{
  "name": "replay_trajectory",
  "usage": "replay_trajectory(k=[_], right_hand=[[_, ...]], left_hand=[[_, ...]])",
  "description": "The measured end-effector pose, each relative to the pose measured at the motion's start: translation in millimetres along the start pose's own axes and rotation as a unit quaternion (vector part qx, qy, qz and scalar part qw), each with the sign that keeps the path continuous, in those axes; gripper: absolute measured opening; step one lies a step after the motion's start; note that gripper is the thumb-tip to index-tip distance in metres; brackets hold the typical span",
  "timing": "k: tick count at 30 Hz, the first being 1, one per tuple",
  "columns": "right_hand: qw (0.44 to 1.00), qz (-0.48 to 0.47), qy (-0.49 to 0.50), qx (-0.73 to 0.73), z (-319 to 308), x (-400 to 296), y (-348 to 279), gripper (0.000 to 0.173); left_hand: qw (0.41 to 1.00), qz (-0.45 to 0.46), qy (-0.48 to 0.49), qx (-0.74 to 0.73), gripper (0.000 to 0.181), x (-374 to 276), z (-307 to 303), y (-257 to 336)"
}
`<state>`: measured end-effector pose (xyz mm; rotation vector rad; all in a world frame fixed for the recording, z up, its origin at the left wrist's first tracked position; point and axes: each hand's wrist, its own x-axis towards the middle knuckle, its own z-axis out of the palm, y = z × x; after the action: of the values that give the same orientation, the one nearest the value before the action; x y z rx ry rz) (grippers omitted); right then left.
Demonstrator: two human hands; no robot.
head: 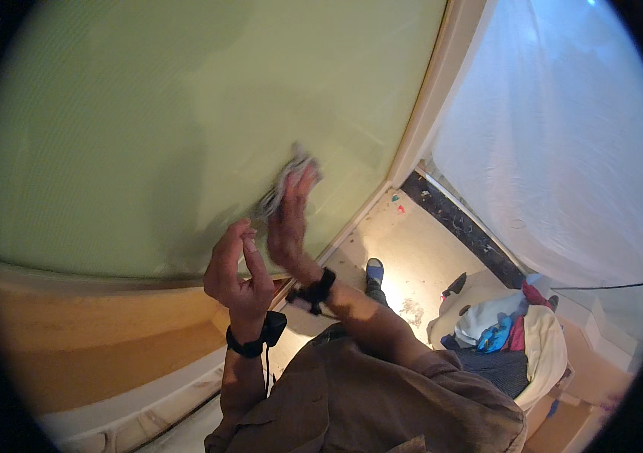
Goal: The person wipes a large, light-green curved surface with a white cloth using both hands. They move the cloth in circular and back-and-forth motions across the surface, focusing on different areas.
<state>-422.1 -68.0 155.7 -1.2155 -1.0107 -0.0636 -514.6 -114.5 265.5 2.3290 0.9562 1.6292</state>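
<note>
My right hand [290, 221] presses a crumpled grey cloth [274, 195] flat against a large pale green, finely ribbed panel [129, 130], which looks like glass. The cloth and fingertips are blurred. Lower and to the left, my left hand [239, 269] is raised near the panel's bottom edge. Its fingers are curled, with the thumb tip close to the fingertips; whether anything thin is between them is unclear. Each wrist wears a black strap with a small device.
A light frame [434, 102] edges the panel, and translucent plastic sheeting [542, 130] hangs at the right. Below are a dark floor strip [463, 226], a slippered foot [374, 270], piled clothes [497, 334] and cardboard boxes [593, 362]. A wooden ledge [129, 334] runs beneath the panel.
</note>
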Motion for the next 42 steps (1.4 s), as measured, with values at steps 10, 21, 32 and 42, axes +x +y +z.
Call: replay_trajectory(k=[10, 21, 32, 42], right_hand=[[0.916, 0.381, 0.105, 0.066, 12.5, -64.2, 141.1, 0.058], [0.999, 0.020, -0.018, 0.045, -5.7, -13.9, -4.2, 0.063], [0.888, 0.455, -0.048, 0.040, -12.7, -66.9, 100.4, 0.061], [0.918, 0.387, -0.090, 0.001, -64.8, -54.7, 126.1, 0.063]], left_hand=[[0.998, -0.020, -0.049, 0.018, 0.021, -17.9, 5.1, -5.1], [1.000, -0.015, -0.014, 0.017, 0.021, -11.2, 6.4, 8.1], [0.978, -0.118, -0.154, 0.084, 0.016, -89.2, 50.1, -39.2], [0.735, -0.579, -0.218, -0.279, 0.030, -144.4, 147.0, -81.5]])
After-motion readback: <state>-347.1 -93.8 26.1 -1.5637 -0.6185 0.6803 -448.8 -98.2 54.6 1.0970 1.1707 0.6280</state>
